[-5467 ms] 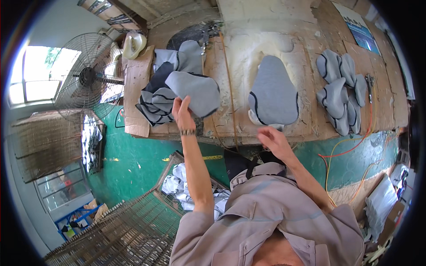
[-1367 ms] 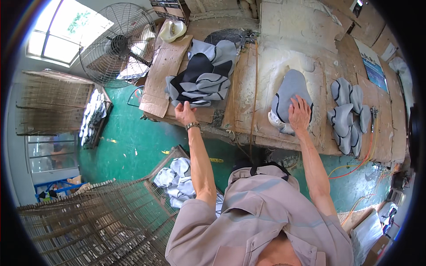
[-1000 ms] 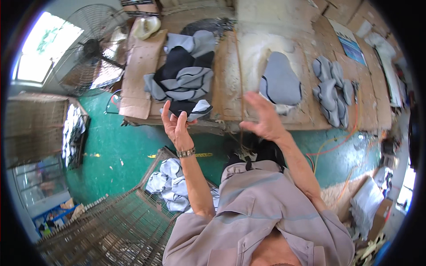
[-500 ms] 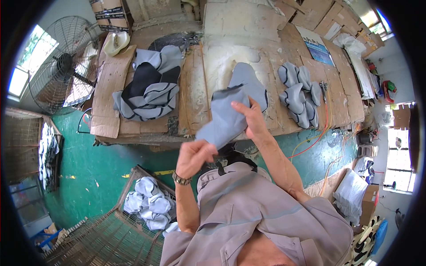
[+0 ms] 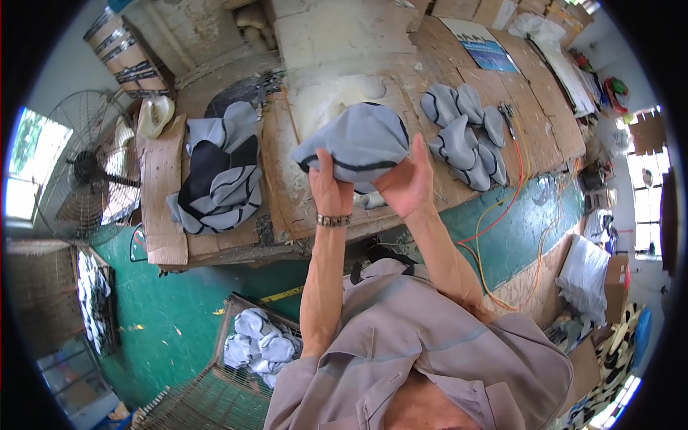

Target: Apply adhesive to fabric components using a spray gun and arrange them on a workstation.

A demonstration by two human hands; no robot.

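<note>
A grey fabric piece [image 5: 358, 140] with black edging is held up over the near edge of the workbench, bulging into a rounded, cap-like shape. My left hand [image 5: 331, 188], with a watch on its wrist, grips the lower left of it; the thumb lies on the outside and the other fingers are partly hidden. At the lower right, my right hand [image 5: 407, 183] holds the same piece, its thumb raised and its fingers tucked behind or inside the fabric. To the left lies a heap of grey and black pieces [image 5: 222, 175]. Rounded grey pieces [image 5: 466, 132] are grouped on the right.
Cardboard [image 5: 165, 201] covers the workbench. A large wire fan [image 5: 86, 165] stands at its left. Red and yellow hoses [image 5: 517, 154] hang off the right side. Below left, a wire rack [image 5: 215, 390] carries more grey pieces [image 5: 261, 340]. A cream moulded shape [image 5: 156, 117] sits at the bench's left corner.
The grey piece has gone from hanging flat and loose to a rounded, opened-out shape. My left hand has moved up to its lower left edge. The view has shifted.
</note>
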